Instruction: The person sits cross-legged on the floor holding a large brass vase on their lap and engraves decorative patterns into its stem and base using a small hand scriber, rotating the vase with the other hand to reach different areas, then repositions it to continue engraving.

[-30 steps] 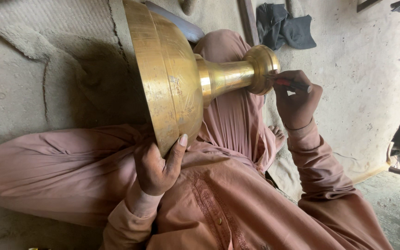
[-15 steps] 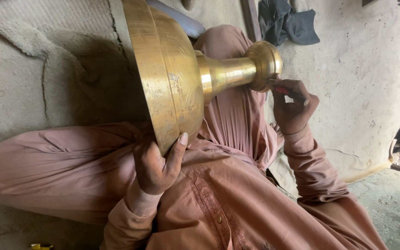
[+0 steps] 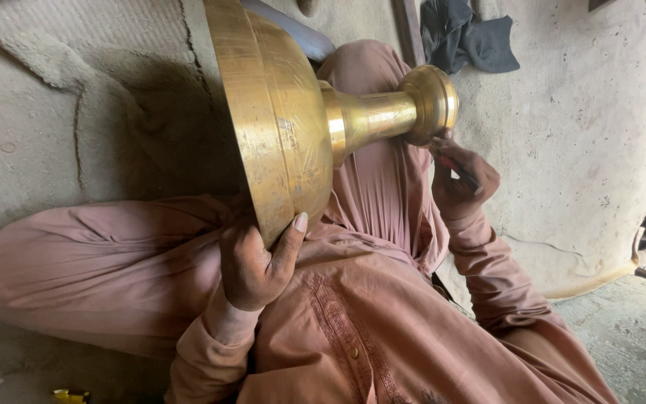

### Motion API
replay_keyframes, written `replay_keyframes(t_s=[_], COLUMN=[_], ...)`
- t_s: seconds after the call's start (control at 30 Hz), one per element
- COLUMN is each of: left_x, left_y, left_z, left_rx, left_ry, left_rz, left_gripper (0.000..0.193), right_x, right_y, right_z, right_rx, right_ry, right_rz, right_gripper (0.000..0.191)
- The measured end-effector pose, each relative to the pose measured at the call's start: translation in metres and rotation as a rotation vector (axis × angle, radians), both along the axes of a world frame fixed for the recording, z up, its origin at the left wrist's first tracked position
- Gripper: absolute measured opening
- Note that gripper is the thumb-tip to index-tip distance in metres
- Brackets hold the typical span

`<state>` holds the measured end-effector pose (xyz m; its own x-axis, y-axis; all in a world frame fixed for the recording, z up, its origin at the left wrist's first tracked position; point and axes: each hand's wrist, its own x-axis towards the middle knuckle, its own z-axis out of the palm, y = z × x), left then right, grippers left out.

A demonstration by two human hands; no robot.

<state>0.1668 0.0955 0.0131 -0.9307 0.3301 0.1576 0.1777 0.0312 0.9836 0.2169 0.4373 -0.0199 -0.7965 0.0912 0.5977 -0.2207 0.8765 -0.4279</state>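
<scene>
Little shift since earlier, right hand (image 3: 463, 178) slightly lower under brass vessel (image 3: 300, 127) neck, fingers curled on thin dark tool (image 3: 463, 170), left hand (image 3: 257, 258) clamped on wide rim above lap, dark cloth (image 3: 466, 39) on floor behind.

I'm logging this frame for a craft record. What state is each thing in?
Brass vessel: tipped on its side, off the ground, neck pointing right.
Left hand: gripping the vessel's wide rim.
Right hand: closed on a thin tool at the neck's knob.
Dark cloth: crumpled on the ground.
</scene>
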Motion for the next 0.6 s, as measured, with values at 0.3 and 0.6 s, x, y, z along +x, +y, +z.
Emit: replay_keyframes(t_s=[0.3, 0.6], left_x=[0.001, 0.015], left_y=[-0.008, -0.003], left_z=[-0.010, -0.042], left_rx=[0.019, -0.283], left_ry=[0.058, 0.267], left_rz=[-0.054, -0.112], left_gripper=[0.019, 0.025], right_x=[-0.003, -0.069], right_y=[0.007, 0.033], right_z=[-0.017, -0.003], right_rx=[-0.102, -0.741], right_ry=[0.124, 0.009], right_rz=[0.096, 0.117], right_gripper=[0.010, 0.017])
